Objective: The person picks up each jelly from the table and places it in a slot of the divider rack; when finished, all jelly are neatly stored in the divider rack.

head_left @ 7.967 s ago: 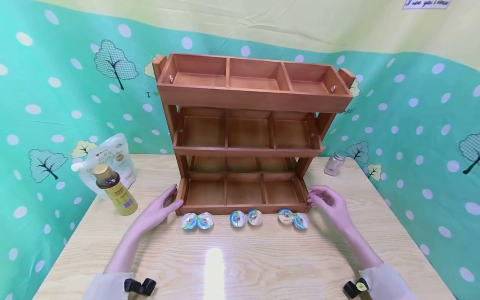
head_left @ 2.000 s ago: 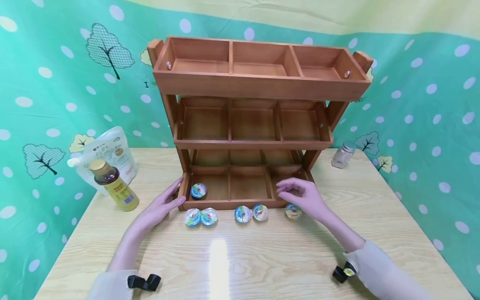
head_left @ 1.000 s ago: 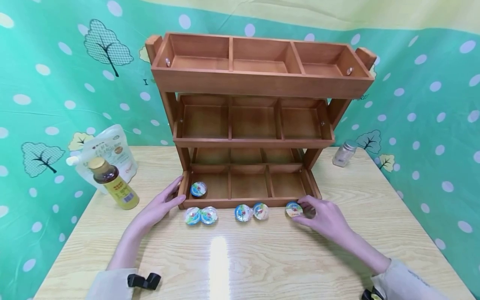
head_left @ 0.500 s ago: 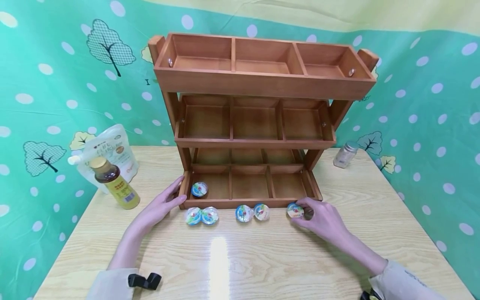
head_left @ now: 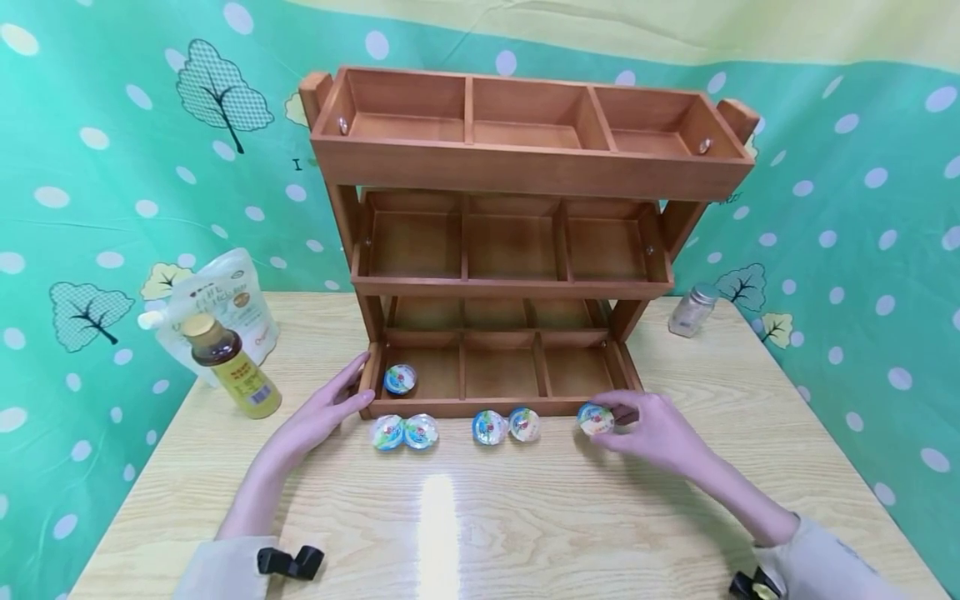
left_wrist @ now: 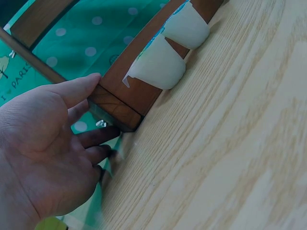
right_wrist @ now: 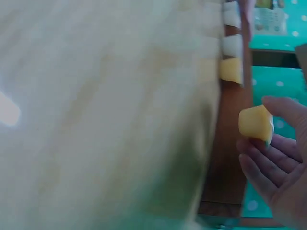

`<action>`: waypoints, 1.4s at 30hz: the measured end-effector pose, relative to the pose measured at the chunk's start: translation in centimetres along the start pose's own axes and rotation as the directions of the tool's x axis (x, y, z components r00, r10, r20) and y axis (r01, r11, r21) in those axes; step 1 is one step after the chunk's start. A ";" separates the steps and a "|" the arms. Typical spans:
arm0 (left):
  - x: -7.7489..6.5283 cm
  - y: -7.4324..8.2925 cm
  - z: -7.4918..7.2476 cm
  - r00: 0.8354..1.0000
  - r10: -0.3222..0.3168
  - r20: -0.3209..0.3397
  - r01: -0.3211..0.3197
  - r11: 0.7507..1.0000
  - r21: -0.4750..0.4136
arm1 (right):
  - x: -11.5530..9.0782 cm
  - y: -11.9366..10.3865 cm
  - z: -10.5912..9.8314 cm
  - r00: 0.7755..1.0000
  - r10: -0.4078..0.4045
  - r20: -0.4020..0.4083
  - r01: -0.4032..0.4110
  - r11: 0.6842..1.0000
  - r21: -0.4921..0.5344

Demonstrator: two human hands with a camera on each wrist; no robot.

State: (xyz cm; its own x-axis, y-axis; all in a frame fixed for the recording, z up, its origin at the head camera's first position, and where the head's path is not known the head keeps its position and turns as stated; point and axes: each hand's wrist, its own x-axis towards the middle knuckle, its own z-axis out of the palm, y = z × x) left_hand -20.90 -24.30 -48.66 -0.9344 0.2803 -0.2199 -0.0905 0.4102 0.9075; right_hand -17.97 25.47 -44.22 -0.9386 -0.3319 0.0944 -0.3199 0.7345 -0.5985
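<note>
My right hand (head_left: 658, 432) pinches a small jelly cup (head_left: 595, 419) by its rim in front of the rack's right end. In the right wrist view this jelly cup (right_wrist: 255, 122) looks yellow and hangs off the table between thumb and fingers. My left hand (head_left: 318, 417) rests at the left end of the wooden rack's (head_left: 495, 407) lowest tier, its thumb (left_wrist: 81, 90) on the corner. One jelly cup (head_left: 400, 380) lies in the lowest tier's left compartment. A pair of joined cups (head_left: 405, 432) stands near the left hand; another pair (head_left: 506, 426) stands at the middle.
The rack has higher tiers with three compartments each; the top one (head_left: 525, 167) juts forward. On the left stand a bottle (head_left: 238, 367) with a yellow label and a white pouch (head_left: 238, 304). A small glass jar (head_left: 693, 310) stands at the right. A patterned cloth (head_left: 840, 250) hangs behind.
Since the earliest frame, one cup of the right pair is gone from the table and a cup lies in the lower left compartment. My right hand has gripped and lifted the remaining right cup.
</note>
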 end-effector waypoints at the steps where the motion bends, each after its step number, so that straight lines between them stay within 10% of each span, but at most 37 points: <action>1: 0.0 0.0 0.0 1.000 -0.001 0.001 0.001 1.000 -0.003 | 0.2 -0.1 -0.4 1.000 -0.008 0.002 0.008 0.999 0.031; 9: 0.0 -0.1 0.0 1.000 0.000 0.003 0.000 1.000 -0.005 | 2.6 -1.3 -1.4 0.998 -0.009 0.059 -0.009 0.954 0.300; 24: 0.4 -0.3 0.0 1.000 -0.009 0.004 0.009 1.000 -0.006 | 13.0 -5.7 4.6 0.978 -0.096 0.187 -0.019 0.846 0.532; 42: 0.4 -0.2 -0.1 1.000 0.013 0.020 -0.013 1.000 -0.002 | 19.6 -10.2 9.1 0.944 -0.183 0.274 0.087 0.940 0.329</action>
State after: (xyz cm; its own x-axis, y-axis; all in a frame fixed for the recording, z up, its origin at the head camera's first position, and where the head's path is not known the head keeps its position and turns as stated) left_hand -21.26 -24.32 -48.93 -0.9283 0.3032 -0.2153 -0.0790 0.4051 0.9109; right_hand -31.90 6.09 -43.46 -0.7920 -0.6102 -0.0196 -0.3399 0.4674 -0.8161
